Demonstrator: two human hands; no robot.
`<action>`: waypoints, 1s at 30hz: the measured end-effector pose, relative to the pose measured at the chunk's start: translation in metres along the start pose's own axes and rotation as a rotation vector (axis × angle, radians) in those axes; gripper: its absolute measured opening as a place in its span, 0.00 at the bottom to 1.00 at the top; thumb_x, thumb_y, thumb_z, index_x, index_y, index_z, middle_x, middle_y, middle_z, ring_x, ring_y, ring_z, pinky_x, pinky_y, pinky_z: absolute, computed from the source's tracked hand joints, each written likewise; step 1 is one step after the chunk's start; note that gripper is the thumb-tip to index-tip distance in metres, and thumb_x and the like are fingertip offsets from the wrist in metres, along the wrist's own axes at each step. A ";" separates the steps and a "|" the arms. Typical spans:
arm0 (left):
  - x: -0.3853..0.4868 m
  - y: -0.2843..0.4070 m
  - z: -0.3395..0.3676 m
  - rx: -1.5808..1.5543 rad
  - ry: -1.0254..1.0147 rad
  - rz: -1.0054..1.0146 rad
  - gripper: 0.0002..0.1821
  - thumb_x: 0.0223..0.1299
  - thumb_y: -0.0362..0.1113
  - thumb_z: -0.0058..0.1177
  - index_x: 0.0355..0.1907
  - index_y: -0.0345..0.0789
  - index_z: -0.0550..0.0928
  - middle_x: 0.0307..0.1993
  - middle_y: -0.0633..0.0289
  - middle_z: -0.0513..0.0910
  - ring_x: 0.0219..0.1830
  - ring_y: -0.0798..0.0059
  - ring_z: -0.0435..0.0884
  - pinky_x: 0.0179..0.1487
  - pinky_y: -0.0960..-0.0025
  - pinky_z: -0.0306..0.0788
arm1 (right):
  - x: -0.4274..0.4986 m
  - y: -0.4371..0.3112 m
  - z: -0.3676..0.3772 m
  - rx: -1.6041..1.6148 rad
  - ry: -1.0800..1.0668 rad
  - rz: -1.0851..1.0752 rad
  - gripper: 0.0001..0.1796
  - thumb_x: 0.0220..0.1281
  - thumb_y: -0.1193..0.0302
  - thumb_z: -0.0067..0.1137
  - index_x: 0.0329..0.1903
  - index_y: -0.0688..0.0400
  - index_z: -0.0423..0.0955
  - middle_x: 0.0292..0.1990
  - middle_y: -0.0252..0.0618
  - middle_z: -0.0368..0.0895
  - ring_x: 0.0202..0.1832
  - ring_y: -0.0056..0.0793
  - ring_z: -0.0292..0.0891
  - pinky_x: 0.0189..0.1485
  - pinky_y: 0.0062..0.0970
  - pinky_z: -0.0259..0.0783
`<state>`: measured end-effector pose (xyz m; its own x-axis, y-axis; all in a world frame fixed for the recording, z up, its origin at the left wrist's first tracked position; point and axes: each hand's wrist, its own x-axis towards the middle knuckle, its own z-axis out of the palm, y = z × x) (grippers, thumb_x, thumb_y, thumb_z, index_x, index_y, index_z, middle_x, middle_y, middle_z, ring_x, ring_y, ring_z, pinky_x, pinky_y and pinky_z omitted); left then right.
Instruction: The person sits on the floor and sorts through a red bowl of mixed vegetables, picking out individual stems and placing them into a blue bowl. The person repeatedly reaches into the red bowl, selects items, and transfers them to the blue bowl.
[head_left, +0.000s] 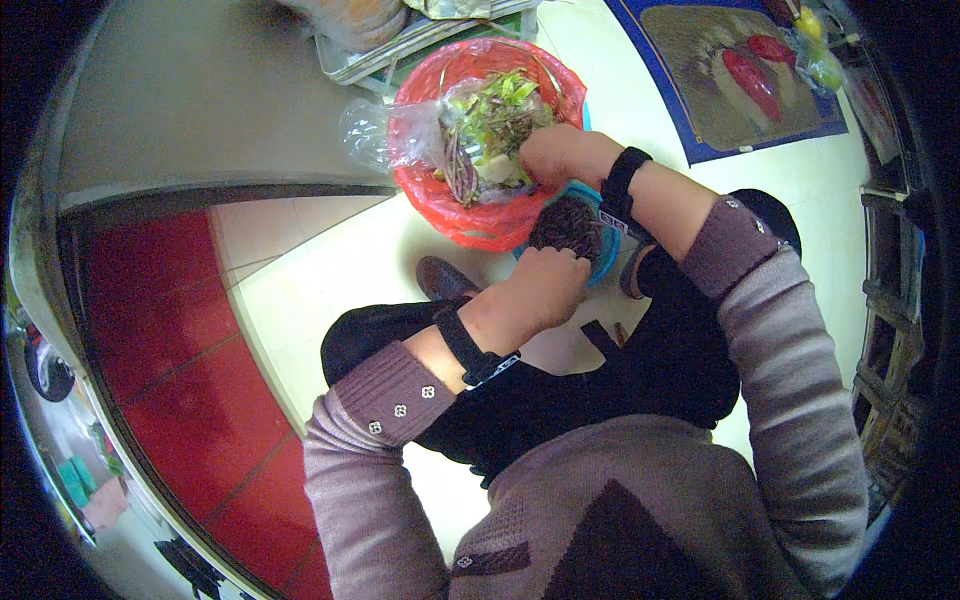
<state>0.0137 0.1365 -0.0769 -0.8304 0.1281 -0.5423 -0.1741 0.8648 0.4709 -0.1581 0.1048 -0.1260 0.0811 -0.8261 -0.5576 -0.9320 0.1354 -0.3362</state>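
Observation:
A red plastic bag (427, 202) lines a round bin in front of me and holds vegetable scraps (506, 112), purplish stems and clear plastic. Close below it, between my feet, a blue basket (611, 251) contains a heap of dark, thin stem-like pieces (566, 229). My left hand (532, 289) is at the near edge of this heap, its fingers curled down; whether it pinches a piece is hidden. My right hand (562, 157) reaches over the right rim of the red bag beside the scraps, fingertips out of sight.
A dark-framed cabinet or panel (225, 127) stands at the left, beside red tiles (210, 420). A rack (360, 67) is behind the red bag. At the upper right lies a blue-edged mat (675, 90). My shoe (442, 277) is near the basket.

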 end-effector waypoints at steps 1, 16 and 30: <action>-0.002 -0.001 0.000 0.008 0.021 0.000 0.14 0.56 0.40 0.53 0.41 0.33 0.78 0.39 0.52 0.81 0.43 0.52 0.81 0.44 0.54 0.74 | 0.002 -0.003 0.003 -0.007 -0.060 0.029 0.12 0.49 0.75 0.54 0.37 0.61 0.82 0.37 0.47 0.84 0.40 0.49 0.81 0.43 0.41 0.76; -0.013 -0.014 -0.005 0.041 0.053 -0.023 0.15 0.56 0.40 0.55 0.41 0.31 0.78 0.36 0.50 0.81 0.39 0.52 0.81 0.41 0.54 0.76 | 0.063 -0.034 0.040 -0.156 0.701 -0.436 0.12 0.60 0.71 0.46 0.46 0.46 0.72 0.32 0.42 0.72 0.27 0.41 0.79 0.26 0.38 0.74; -0.008 -0.020 -0.004 0.012 0.096 0.011 0.13 0.55 0.34 0.50 0.43 0.31 0.77 0.38 0.49 0.81 0.39 0.51 0.81 0.41 0.54 0.76 | 0.073 -0.040 0.040 -0.497 0.622 -0.526 0.07 0.61 0.68 0.44 0.40 0.44 0.70 0.46 0.39 0.70 0.38 0.35 0.79 0.37 0.39 0.74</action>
<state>0.0219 0.1157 -0.0790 -0.8792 0.0905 -0.4677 -0.1594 0.8693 0.4678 -0.1006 0.0608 -0.1833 0.4639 -0.8770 0.1251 -0.8846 -0.4662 0.0116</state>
